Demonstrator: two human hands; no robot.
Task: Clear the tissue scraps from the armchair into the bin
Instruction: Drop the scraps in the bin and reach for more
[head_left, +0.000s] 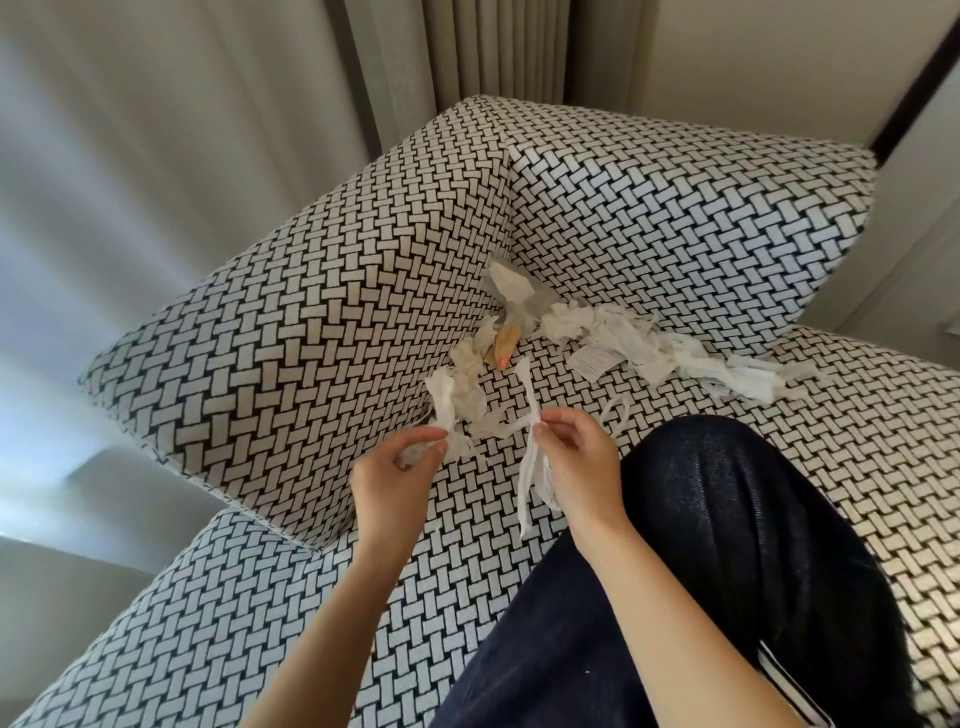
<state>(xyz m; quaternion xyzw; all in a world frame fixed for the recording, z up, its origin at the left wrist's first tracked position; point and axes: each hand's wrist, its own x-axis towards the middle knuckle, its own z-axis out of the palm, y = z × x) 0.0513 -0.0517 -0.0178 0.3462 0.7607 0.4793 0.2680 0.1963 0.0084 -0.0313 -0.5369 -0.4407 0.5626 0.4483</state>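
- Nearest the camera, a knee in dark denim (727, 545) rests on the armchair seat (857, 467), just to the right of the right hand's fingers.
- Right hand (576, 457): thumb and fingertips are pinched shut on a long twisted tissue strip (530, 467). 1 end of the strip rises above the fingertips; the other end hangs below them, in front of the wrist.
- Left hand (395, 478): fingers are curled closed around a crumpled tissue scrap (444, 405), which sticks up past the fingertips. How much tissue sits inside the palm cannot be told.
- Both hands are held above the seat, near each other but apart.
- More crumpled scraps (472, 400) lie on the seat just beyond and between the 2 sets of fingertips.
- A small tan wrapper (504, 343) lies beyond those scraps, toward the corner where the armrest (311, 322) meets the backrest (675, 208).
- A long trail of shredded tissue (675, 348) runs along the foot of the backrest, beyond and to the right of the right fingertips. A small printed label (592, 361) lies in it.
- A thin tissue loop (615, 410) lies just beyond the right fingers, beside the knee.
- No bin is in view.
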